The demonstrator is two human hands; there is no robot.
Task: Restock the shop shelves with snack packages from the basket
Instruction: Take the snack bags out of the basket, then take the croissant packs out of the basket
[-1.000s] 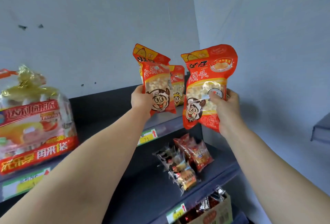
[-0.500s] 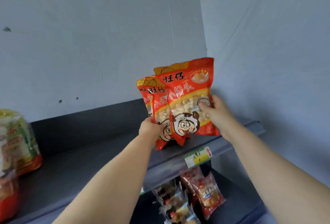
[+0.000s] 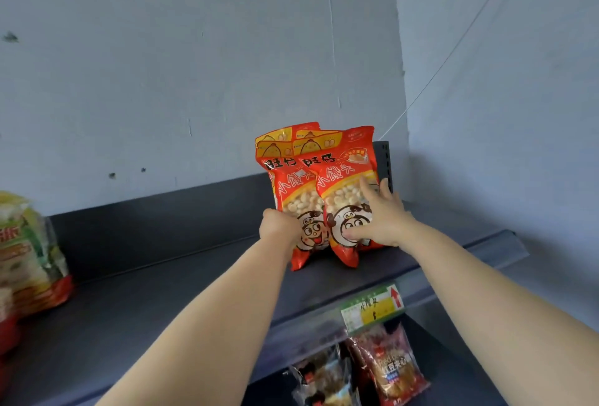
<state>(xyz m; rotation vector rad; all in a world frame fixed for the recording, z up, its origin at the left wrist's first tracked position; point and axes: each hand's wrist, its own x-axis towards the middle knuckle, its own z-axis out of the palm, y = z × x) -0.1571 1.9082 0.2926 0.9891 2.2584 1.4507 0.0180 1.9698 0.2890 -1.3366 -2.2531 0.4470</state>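
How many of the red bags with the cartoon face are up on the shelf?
3 that I can see. One at the right under the right hand, one beside it held by the left hand, and one behind them with only its top showing. More could be hidden behind.

A single head-worn, wide-angle view looks forward and slightly up along both outstretched forearms at the top shelf (image 3: pixel 201 276), which runs into a room corner where the grey walls (image 3: pixel 194 65) meet. The shelf's front edge crosses the lower frame, its price tag (image 3: pixel 372 308) close to the lens, and a lower shelf peeks in below at bottom right. Lines bow toward the edges.
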